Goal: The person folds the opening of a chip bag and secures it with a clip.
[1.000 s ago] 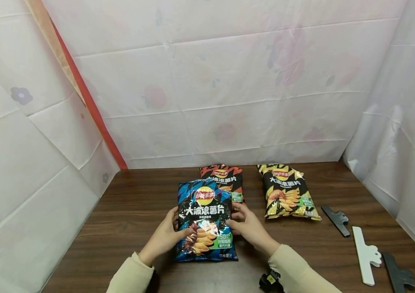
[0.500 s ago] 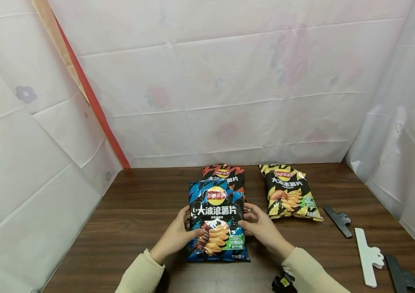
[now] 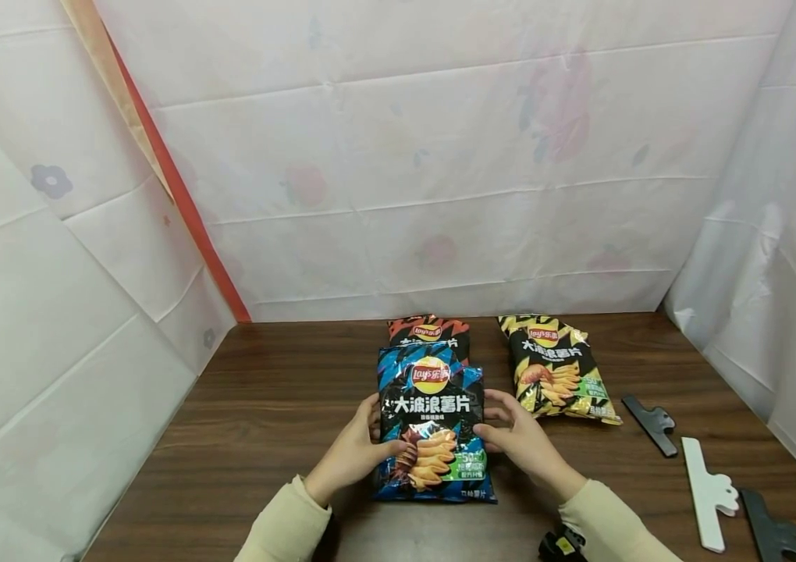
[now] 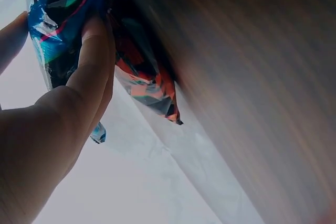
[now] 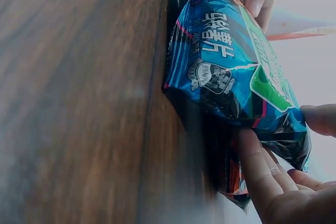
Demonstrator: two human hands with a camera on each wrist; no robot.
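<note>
Blue bag (image 3: pixel 433 406) is just in front of red bag (image 3: pixel 429 332), left hand (image 3: pixel 350 459) and right hand (image 3: pixel 526 443) each gripping one side; looks mid-handling, not yet released, three clips (image 3: pixel 703 494) lying unused.

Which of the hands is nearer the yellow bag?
Right. The right hand holds the blue bag by its right side, just in front of the yellow bag; the left hand is farther, at the blue bag's left.
</note>
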